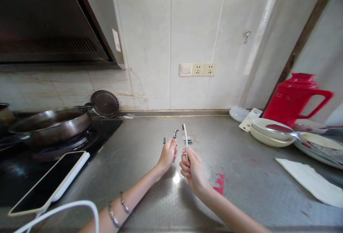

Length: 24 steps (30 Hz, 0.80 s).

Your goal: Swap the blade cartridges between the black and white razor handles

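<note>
Just below frame centre, our left hand (pixel 167 155) pinches a bent-tipped handle (pixel 175 134); our right hand (pixel 193 170) grips a white toothbrush (pixel 185 137).

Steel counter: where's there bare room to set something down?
Two patches look mostly bare: between the cooktop and the left hand, and between the red scrap and the white paper. It's crowded at the right rear, with the red thermos and stacked bowls.

Left hand (pixel 167 153) and right hand (pixel 193 170): bare. Left forearm (pixel 142 186): bare, two ornaments worn. Nearer the hand, a thin, curved silver-coloured metal bangle (pixel 123 202); farther up, a broader silver-coloured metal bracelet (pixel 113 216), surface patterned, detail blurred.
</note>
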Motion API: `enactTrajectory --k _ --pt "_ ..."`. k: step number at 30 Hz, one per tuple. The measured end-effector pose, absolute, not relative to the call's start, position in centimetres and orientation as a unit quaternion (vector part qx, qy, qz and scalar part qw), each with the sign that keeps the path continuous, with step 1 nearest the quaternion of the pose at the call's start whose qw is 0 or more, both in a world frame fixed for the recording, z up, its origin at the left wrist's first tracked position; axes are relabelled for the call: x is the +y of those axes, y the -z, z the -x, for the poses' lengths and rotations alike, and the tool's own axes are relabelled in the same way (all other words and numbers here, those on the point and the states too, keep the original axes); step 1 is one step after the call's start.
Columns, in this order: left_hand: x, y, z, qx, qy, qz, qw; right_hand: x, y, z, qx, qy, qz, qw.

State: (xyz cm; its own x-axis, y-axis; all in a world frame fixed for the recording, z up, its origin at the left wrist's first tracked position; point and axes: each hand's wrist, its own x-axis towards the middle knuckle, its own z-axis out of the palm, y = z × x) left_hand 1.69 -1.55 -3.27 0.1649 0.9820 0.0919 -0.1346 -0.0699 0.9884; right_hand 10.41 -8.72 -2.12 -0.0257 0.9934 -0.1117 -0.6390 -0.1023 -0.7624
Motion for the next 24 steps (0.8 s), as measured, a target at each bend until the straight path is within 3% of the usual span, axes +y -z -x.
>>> enactTrajectory --k 24 --pt "-1.2 3.9 -1.4 0.423 -0.51 -0.611 0.434 -9.6 3.4 -10.3 -0.247 -0.687 0.344 0.59"
